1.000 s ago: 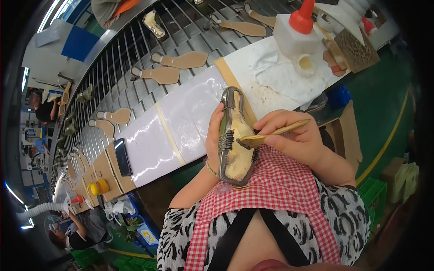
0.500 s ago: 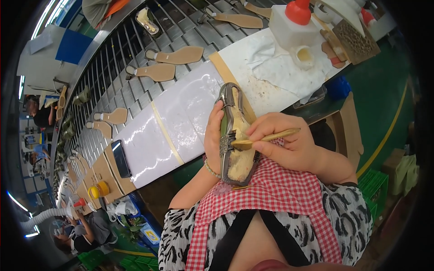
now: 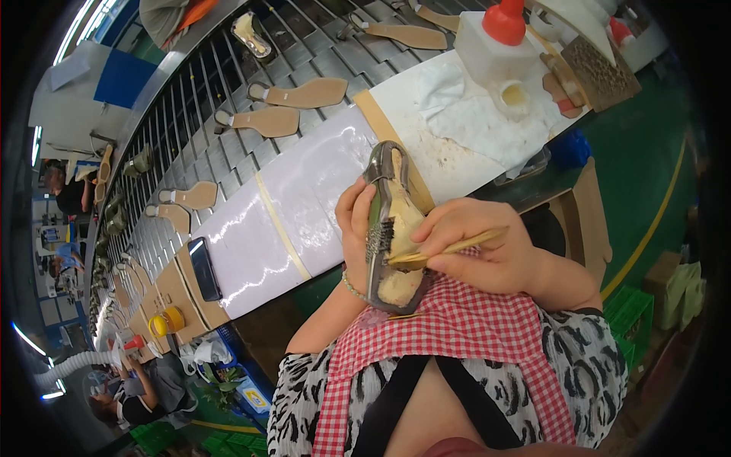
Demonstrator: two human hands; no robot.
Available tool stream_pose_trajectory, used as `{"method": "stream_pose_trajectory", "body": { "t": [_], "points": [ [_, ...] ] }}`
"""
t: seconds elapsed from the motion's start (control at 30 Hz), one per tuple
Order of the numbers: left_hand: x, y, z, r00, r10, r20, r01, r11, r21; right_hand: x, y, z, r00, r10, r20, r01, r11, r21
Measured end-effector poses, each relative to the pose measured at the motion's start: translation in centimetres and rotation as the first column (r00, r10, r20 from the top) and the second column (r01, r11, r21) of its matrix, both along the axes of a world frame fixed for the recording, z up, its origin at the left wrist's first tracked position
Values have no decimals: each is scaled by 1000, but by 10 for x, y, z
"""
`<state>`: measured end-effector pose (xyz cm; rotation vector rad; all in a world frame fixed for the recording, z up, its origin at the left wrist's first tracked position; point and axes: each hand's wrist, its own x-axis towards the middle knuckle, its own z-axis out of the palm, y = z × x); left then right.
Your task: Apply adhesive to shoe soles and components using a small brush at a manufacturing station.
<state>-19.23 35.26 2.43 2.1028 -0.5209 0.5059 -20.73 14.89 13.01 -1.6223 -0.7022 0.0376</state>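
My left hand (image 3: 354,228) is closed around the left side of an upturned shoe (image 3: 401,206) on its last. The shoe has dark metallic edges, a beige underside and a glittery band, and stands tilted in front of my checked apron. In my right hand (image 3: 483,247), fingers pinched, is a thin glue brush (image 3: 407,260) with a yellowish handle. Its tip touches or hovers just over the underside near the glittery band; I cannot tell which. Beyond the shoe, a white bottle (image 3: 495,59) with a red cap has an open spout cup (image 3: 514,95) of yellowish liquid.
Several tan soles (image 3: 308,93) lie on the slatted metal conveyor (image 3: 194,145) beyond the table. Another lasted shoe (image 3: 251,36) rests there too. On the table are a crumpled white cloth (image 3: 476,114), a phone (image 3: 204,269) and a yellow tape roll (image 3: 167,321). Other people work at far left.
The shoe has tilted slightly to the left, and my left fingers are more bent around it. The brush has moved slightly lower on the underside. The nearby soles have shifted a little right.
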Motion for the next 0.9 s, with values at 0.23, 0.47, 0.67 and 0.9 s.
{"method": "stream_pose_trajectory", "body": {
  "t": [0.23, 0.47, 0.67, 0.9],
  "points": [
    [36, 69, 19, 734, -596, -325, 60, 534, -844, 7, -17, 7, 944, -111, -312, 245, 869, 430],
    [45, 59, 39, 477, -751, -456, 102, 563, -820, 30, -9, 16, 874, -63, -482, 365, 739, 566],
    [27, 34, 70, 364, -731, -577, 222, 670, -709, 22, 7, 10, 956, -172, -238, 242, 921, 306],
    [27, 30, 71, 334, -730, -596, 311, 682, -662, 21, 12, 11, 928, -292, 231, 274, 956, 107]
  ]
}}
